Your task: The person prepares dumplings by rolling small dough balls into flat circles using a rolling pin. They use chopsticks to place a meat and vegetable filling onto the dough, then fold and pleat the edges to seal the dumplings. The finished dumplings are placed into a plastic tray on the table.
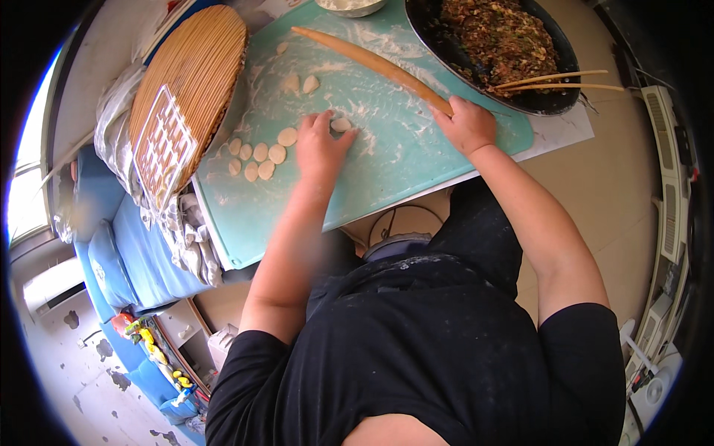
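My left hand (321, 145) is over the floured green mat (405, 160), thumb and fingers curved round a small pale dough piece (341, 125). The end of a long wooden rolling pin (372, 65) is in my right hand (470, 126), its fingers wrapped round it. From there the pin slants away to the far left across the mat. Left of my left hand lie several small flattened dough rounds (260, 152). A few more dough pieces (311, 84) sit farther back. Loose flour is smeared over much of the mat.
A black pan (416, 30) of chopped brown filling stands at the far right, wooden chopsticks (558, 80) jutting over its rim. At the back is a bowl (361, 10) of white powder. A round reed tray (201, 67) and a white plastic grid (165, 145) lean at the left.
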A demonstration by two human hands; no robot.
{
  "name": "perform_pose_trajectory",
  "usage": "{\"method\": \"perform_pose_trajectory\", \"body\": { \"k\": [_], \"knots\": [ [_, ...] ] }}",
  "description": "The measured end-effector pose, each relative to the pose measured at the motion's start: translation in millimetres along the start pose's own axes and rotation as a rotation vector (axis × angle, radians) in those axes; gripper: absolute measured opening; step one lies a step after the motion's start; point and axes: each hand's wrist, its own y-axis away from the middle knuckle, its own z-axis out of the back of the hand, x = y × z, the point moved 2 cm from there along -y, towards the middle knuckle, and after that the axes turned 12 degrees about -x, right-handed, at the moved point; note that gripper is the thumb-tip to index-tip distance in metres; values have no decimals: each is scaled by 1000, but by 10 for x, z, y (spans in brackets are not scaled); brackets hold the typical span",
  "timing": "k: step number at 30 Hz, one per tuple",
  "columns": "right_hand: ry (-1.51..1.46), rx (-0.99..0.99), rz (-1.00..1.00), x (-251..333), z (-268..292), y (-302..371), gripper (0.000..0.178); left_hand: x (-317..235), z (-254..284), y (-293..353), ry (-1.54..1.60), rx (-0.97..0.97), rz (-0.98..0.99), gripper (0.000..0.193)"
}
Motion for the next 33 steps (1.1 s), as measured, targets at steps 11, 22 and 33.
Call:
{"method": "perform_pose_trajectory", "body": {
  "k": [11, 22, 33],
  "knots": [
    [3, 15, -8, 17, 18, -2, 38, 95, -3, 90, 72, 99, -13, 32],
    [5, -3, 8, -24, -28, 6, 38, 16, -501, -429, -248, 89, -192, 48],
    [41, -13, 44, 10, 7, 15, 39, 21, -536, -350, -333, 194, -273, 54]
  ]
}}
